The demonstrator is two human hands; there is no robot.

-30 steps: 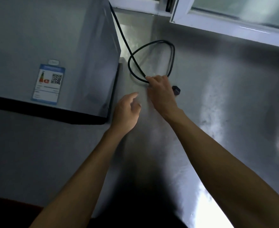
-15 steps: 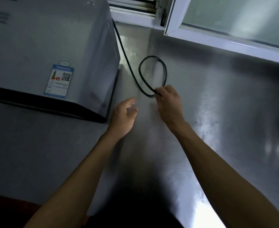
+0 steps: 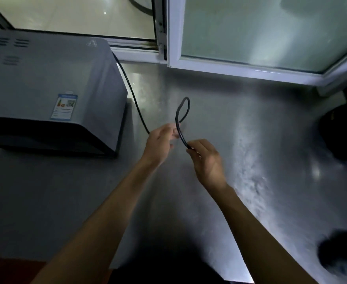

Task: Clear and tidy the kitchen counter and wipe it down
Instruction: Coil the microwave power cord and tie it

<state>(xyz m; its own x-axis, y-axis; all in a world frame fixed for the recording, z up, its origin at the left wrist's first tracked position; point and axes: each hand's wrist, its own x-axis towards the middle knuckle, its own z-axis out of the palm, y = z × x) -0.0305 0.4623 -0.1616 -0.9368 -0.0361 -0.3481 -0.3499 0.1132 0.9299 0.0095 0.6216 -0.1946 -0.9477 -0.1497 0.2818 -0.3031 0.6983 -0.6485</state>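
steel counter up close is bare and shiny, with a dark blurry thing at the near right edge, can't tell what it is. both forearms reach out over it. right hand has its fingers curled round the black power cord, pinching it where the strand disappears into the fist. left hand sits just beside it with fingers half curled at the base of the loop, looks like it's touching the cord but i honestly can't tell if it's actually gripping. big change from a second ago: the cord was lying in a wide loop flat on the counter, now it's lifted off and folded into a tight narrow loop standing up between the hands, and the left hand has closed in on it. so i'd guess the cord is getting coiled out of the way so the wipe can happen. farther back it runs to the rear corner of the microwave on the left. window frame closes off the back, a dark pot-ish object sits far right, so the open room is the middle strip.
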